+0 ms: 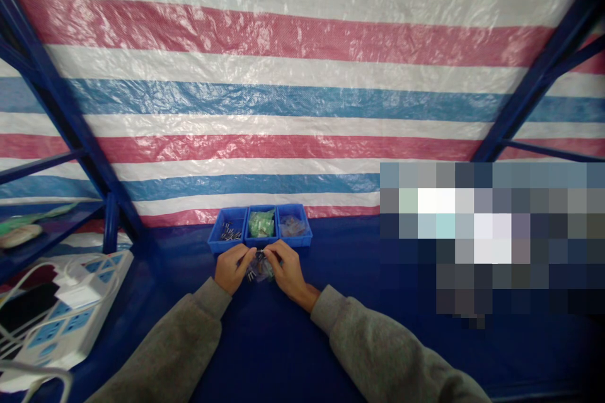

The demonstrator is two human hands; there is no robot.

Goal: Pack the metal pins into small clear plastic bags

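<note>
My left hand and my right hand meet just in front of the blue bins, thumbs and forefingers pinched close together. Something small and pale shows between the fingertips, too small to name. Below them on the blue table lies a little heap of clear plastic and small metal pieces, partly covered by the fingers. The left bin contains dark and shiny metal pieces. In the middle bin are green packets, and the right bin holds clear plastic pieces or bags.
A white power strip with a white plug and looping cables lies at the left. Blue metal posts frame both sides, with a striped plastic sheet behind. The right side is pixelated.
</note>
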